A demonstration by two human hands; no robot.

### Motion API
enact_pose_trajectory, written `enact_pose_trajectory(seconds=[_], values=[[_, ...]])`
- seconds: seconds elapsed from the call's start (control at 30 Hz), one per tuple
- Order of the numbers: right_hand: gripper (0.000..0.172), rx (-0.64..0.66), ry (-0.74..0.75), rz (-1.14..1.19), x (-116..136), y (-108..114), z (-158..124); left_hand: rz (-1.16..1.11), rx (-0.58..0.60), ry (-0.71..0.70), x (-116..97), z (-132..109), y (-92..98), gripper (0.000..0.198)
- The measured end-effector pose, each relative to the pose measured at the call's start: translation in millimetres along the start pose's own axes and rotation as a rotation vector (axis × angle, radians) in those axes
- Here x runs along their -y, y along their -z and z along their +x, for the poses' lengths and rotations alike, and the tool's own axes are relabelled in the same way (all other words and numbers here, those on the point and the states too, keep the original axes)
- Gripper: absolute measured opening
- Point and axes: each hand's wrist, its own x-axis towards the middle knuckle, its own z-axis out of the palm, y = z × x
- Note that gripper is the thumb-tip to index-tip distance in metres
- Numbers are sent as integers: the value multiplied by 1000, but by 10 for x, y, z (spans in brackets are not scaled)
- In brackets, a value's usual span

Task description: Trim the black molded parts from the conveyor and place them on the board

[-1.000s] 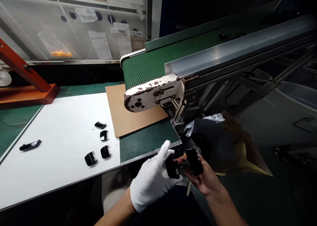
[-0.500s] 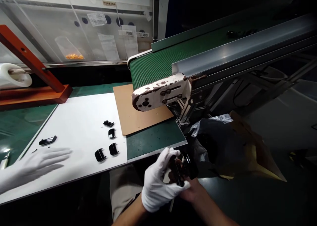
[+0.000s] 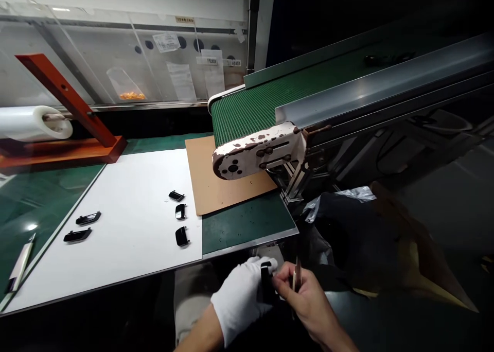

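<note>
My left hand (image 3: 243, 298), in a white glove, is closed around a dark glossy plastic part (image 3: 266, 280) below the table's front edge. Bare and pinched, my right hand (image 3: 304, 295) grips a thin stick-like tool (image 3: 296, 276); its fingertips meet the part's right side. What the tool's ends look like I cannot make out. On the white sheet (image 3: 135, 187) lie more glossy black pieces with small tabs: three in a column near its right edge, among them a squarish piece (image 3: 181, 211), and two elongated ones, including a black piece (image 3: 77, 235), at the left.
A green conveyor belt (image 3: 247, 110) ends above a brown cardboard sheet (image 3: 208, 187). A film roll (image 3: 38, 123) hangs on an orange stand (image 3: 73, 100) at the left. A utility knife (image 3: 21, 263) lies by the sheet. A large bag (image 3: 358, 239) stands right of the table.
Another person's gloved hand has left the sheet's left side, where a second black piece now shows. One piece from the right group is gone. My hands have shifted slightly lower; the view swung left.
</note>
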Motion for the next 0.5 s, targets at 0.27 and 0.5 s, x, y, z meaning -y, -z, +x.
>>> enact_pose_trajectory(seconds=[0.27,0.5], values=[[38,-69,177,198,143,182,-8,227,-245,283,770,485,323,43],[34,-353,68,437,-60,316,39,276,-315,472,1460,915,672,35]])
